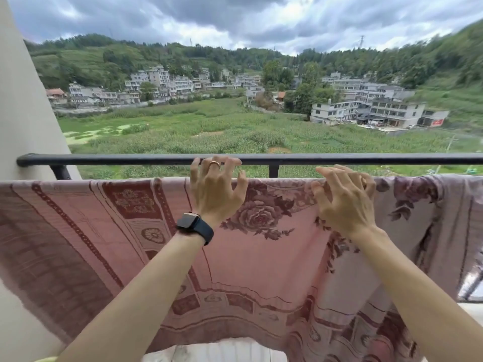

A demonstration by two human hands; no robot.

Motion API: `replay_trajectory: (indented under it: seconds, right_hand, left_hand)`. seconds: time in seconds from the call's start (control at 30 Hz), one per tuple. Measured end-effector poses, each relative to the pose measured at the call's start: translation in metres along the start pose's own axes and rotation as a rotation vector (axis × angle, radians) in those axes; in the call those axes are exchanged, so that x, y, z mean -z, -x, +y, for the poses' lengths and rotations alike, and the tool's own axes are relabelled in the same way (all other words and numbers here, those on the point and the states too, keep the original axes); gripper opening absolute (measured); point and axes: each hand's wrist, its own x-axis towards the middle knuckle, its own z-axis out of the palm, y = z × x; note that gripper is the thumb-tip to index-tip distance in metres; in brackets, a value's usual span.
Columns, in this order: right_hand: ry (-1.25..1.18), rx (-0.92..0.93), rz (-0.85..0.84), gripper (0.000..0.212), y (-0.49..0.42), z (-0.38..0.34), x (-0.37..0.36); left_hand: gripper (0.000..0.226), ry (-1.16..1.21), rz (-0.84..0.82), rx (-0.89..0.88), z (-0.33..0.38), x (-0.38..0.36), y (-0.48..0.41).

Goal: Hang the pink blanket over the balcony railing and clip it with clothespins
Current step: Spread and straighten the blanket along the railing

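The pink blanket point(109, 231), patterned with dark red flowers and borders, hangs spread over a lower bar of the balcony railing, draping toward me. The black top rail point(339, 159) runs across just above and beyond it. My left hand point(215, 189), with a ring and a dark watch on the wrist, hovers at the blanket's top edge with fingers spread and curled, holding nothing. My right hand point(345, 199) does the same farther right, its fingertips at the blanket's fold. No clothespins are visible.
A pale wall point(23, 105) meets the railing at the left. A black upright post point(273, 170) joins the top rail near the middle. Beyond the railing lie green fields, houses and wooded hills. Light floor shows below the blanket.
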Motion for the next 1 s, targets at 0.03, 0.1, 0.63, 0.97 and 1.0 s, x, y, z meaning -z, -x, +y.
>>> replay_trajectory:
  seconds: [0.03, 0.1, 0.63, 0.97, 1.0]
  right_hand:
    - [0.009, -0.033, 0.008, 0.045, -0.005, 0.005, -0.003]
    - [0.037, -0.089, -0.021, 0.05, -0.014, 0.029, -0.002]
    - [-0.01, -0.035, -0.004, 0.042, -0.02, 0.051, -0.039]
    - [-0.005, -0.065, -0.029, 0.049, -0.007, 0.015, -0.036]
    - [0.045, -0.054, -0.022, 0.051, -0.005, 0.026, -0.031]
  left_hand:
    - [0.041, -0.027, -0.036, -0.051, 0.017, -0.01, 0.0]
    - [0.041, -0.086, -0.093, -0.083, 0.051, -0.031, 0.002]
    - [0.043, -0.198, -0.013, 0.184, -0.03, -0.053, 0.007]
    - [0.039, -0.108, -0.166, -0.17, 0.028, -0.064, 0.016]
    - [0.039, -0.123, -0.15, -0.173, 0.025, -0.064, 0.02]
